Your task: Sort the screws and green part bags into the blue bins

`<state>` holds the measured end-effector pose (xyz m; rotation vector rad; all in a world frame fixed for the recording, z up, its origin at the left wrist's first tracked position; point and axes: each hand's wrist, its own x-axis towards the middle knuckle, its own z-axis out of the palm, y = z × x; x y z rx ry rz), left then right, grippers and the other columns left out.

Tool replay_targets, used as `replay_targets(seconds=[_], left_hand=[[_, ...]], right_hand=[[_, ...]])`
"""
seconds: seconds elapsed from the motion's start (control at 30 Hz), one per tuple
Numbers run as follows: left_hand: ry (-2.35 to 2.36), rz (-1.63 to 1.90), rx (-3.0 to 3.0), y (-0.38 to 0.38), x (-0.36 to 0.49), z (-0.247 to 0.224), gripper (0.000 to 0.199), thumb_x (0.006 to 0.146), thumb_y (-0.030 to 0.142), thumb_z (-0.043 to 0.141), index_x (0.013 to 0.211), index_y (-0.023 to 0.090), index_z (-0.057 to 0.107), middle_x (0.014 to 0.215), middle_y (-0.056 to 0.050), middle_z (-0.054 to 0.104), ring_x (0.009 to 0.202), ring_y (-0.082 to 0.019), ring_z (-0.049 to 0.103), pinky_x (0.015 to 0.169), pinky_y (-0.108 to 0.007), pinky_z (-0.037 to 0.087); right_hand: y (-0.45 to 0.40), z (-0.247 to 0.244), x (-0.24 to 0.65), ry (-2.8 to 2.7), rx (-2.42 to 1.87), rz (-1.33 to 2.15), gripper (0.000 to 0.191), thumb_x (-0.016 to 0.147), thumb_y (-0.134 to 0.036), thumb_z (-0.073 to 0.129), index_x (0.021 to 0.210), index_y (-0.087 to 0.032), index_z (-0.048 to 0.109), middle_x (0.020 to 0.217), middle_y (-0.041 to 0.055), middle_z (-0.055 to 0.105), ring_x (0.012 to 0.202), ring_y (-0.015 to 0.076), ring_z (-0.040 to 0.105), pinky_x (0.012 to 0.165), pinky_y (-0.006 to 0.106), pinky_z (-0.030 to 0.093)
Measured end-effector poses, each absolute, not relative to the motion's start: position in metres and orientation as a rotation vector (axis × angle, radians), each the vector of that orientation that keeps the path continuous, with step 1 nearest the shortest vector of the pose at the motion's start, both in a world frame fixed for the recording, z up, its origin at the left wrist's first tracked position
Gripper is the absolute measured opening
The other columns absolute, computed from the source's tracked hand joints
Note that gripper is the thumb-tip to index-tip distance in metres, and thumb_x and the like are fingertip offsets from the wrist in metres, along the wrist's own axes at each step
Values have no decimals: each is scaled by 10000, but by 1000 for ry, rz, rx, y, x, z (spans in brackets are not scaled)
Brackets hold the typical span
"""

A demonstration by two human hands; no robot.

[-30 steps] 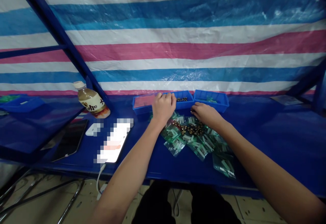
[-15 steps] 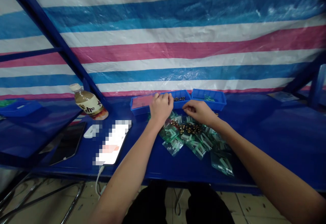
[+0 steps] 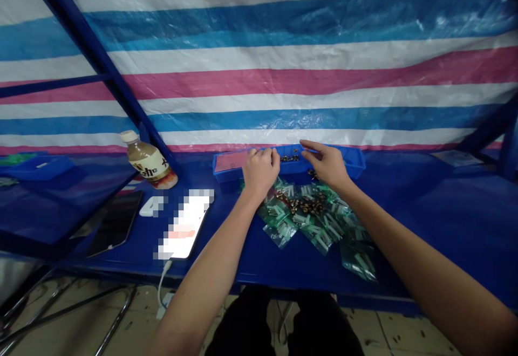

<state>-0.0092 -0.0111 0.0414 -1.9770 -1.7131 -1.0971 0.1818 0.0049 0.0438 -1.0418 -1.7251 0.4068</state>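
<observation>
My left hand [image 3: 261,170] has its fingers curled over the front of the blue bin [image 3: 289,168]; whatever its fingertips hold is hidden. My right hand [image 3: 324,163] is raised over the bins, thumb and fingers apart, with nothing seen between them. Small brass-coloured parts lie inside the bin, and a few dark ones are below my right fingers. Nearer me, a pile of brass-coloured parts [image 3: 311,204] rests on green-tinted clear bags [image 3: 279,229] with pale strips inside. A pink sheet [image 3: 231,160] covers the left bin section.
On the left are a bottle [image 3: 149,163], a white case [image 3: 151,206], a dark tablet [image 3: 117,224] and a lit phone [image 3: 188,224] with a white cable. Another blue bin [image 3: 44,166] stands far left. Striped sheeting [image 3: 283,81] hangs behind the blue table [image 3: 437,210].
My right hand has lifted from the bags' back edge to above the bins, and its fingers have opened. My left hand stays by the bin. The whole view has shifted slightly.
</observation>
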Motion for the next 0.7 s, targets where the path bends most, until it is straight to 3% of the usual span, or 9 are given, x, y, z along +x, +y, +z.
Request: replay_targets(seconds=[0.1,0.27,0.33,0.53,0.7], left_hand=[[-1703,-1092,-1965,-10,-10,41,388,984,335,372,825,183,692,731,-108,683,848,-269,601,689,-351,434],[-1704,-1080,-1988,-10,-9,40,400,988,340,361,825,182,691,723,-102,675,862,-263,599,723,-354,441],[-1728,-1072,-2001,-11,-8,40,407,991,349,355,836,178,690,729,-102,673,874,-262,599,734,-353,442],[-1719,-1044,-1997,-12,-7,40,411,989,349,355,845,171,696,742,-106,682,879,-261,597,726,-342,438],[-1720,-1049,-1992,-12,-6,40,423,992,353,345,853,175,703,746,-109,687,891,-266,598,707,-339,431]], right_hand=[[2,47,198,-1794,-1073,234,305,901,-274,545,1156,-188,688,1229,91,681,1113,237,638,930,384,519],[-10,60,225,-2074,-1317,105,232,911,-308,543,972,-187,731,774,50,729,680,192,655,655,305,483],[-14,63,225,-2287,-1447,78,218,905,-328,562,871,-196,732,703,43,702,661,194,639,616,290,439],[-17,53,210,-2494,-1851,-156,228,936,-317,531,1025,-196,703,976,130,710,899,276,661,676,312,437],[-13,42,209,-2527,-1880,-144,223,938,-329,530,1003,-185,687,990,136,699,904,278,661,680,312,434]])
